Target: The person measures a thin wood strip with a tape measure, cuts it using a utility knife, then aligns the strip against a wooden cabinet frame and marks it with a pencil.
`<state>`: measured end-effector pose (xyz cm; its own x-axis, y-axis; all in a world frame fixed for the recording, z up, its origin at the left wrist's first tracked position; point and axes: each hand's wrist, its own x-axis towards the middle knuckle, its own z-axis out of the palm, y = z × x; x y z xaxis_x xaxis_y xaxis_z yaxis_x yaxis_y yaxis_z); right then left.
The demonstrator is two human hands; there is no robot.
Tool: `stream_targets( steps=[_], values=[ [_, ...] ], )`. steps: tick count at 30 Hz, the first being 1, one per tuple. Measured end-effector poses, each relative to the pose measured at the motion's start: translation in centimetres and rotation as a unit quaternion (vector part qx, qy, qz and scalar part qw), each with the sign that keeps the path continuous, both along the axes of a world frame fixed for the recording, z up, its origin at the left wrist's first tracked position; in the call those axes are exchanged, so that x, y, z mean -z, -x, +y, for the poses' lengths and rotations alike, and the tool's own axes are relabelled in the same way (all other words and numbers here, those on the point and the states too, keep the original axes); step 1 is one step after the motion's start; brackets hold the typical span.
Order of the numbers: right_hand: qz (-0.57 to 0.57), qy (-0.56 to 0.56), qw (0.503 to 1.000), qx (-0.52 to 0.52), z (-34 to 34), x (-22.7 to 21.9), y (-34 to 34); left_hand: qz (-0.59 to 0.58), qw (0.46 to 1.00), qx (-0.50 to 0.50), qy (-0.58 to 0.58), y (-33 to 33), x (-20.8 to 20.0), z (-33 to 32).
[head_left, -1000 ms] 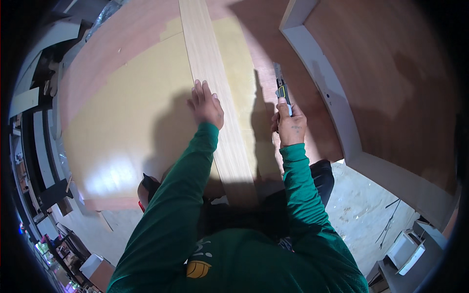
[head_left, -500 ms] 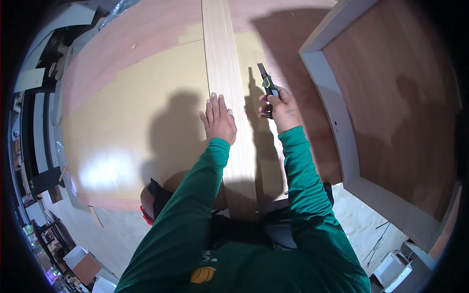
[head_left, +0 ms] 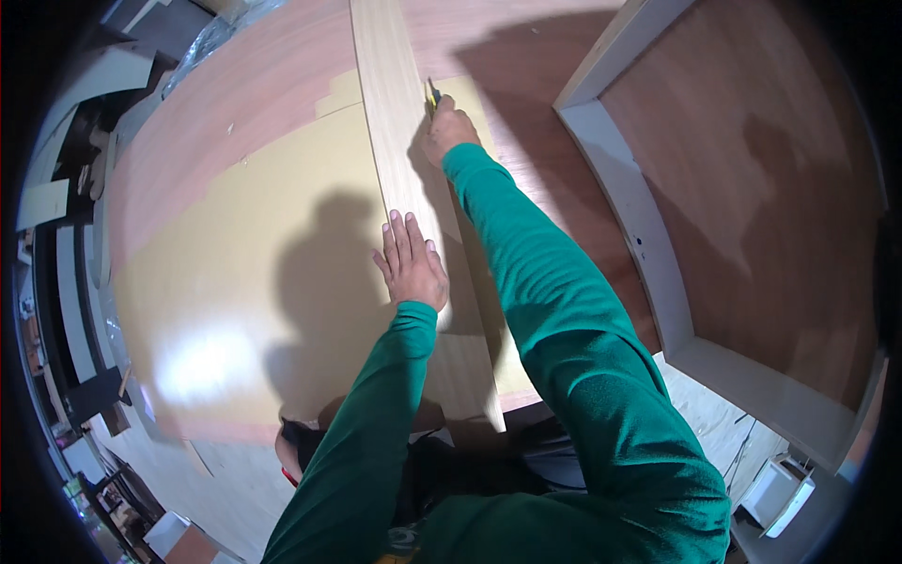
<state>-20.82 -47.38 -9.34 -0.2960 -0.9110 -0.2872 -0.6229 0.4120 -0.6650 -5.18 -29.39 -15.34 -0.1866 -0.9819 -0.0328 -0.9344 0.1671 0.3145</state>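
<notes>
A long pale wood-grain board [head_left: 387, 85] runs lengthwise over the wide work surface, its near end close to my body. My left hand [head_left: 414, 270] lies flat on it, fingers spread, with nothing held. Farther along, my right hand [head_left: 451, 130] is closed around a utility knife [head_left: 433, 98] at the board's right edge. Most of the knife's handle is hidden in the fist, and its dark tip points away from me. Whether the blade touches the board I cannot tell.
Under the board spreads a yellowish sheet [head_left: 216, 273] on a reddish wooden surface [head_left: 188, 160]. A large wooden frame with a brown panel [head_left: 624, 160] stands at the right. Clear plastic wrap [head_left: 211, 42] lies at the far left, and a white tray [head_left: 776, 493] sits at the lower right.
My right hand has moved forward and left with the knife, from beside the board to its right edge. My left hand sits slightly lower in view, still flat on the board.
</notes>
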Motion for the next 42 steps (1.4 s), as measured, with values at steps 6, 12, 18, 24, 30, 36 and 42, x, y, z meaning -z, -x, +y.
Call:
stream_targets(
  steps=[6,12,18,24,30,36,42],
  values=[
    [0.014,-0.031,0.999,-0.005,-0.7,-0.6,-0.4,0.011,1.000,0.013,0.020,-0.2,0.2,-0.1],
    [0.025,-0.029,0.999,-0.019,-0.7,-0.6,-0.5,0.002,1.000,0.012,0.022,-0.2,0.5,-0.2],
    [0.017,-0.025,0.999,-0.035,-0.8,-0.1,-0.4,0.014,0.999,0.011,0.032,-0.2,0.4,0.0],
    [-0.004,-0.044,0.999,-0.004,-1.3,0.0,0.7,0.016,1.000,0.006,0.018,-0.3,0.4,0.0],
    [-0.209,-0.041,0.949,0.231,-0.8,-0.4,2.7,0.015,1.000,0.003,0.020,-0.3,0.4,0.1],
    [-0.087,-0.054,0.984,0.146,-0.8,0.7,2.9,0.007,1.000,0.005,0.025,-0.1,0.6,-0.1],
    [-0.082,-0.123,0.983,0.108,-1.2,1.4,2.4,0.011,0.999,0.012,0.030,-0.2,0.5,-0.2]
  ],
)
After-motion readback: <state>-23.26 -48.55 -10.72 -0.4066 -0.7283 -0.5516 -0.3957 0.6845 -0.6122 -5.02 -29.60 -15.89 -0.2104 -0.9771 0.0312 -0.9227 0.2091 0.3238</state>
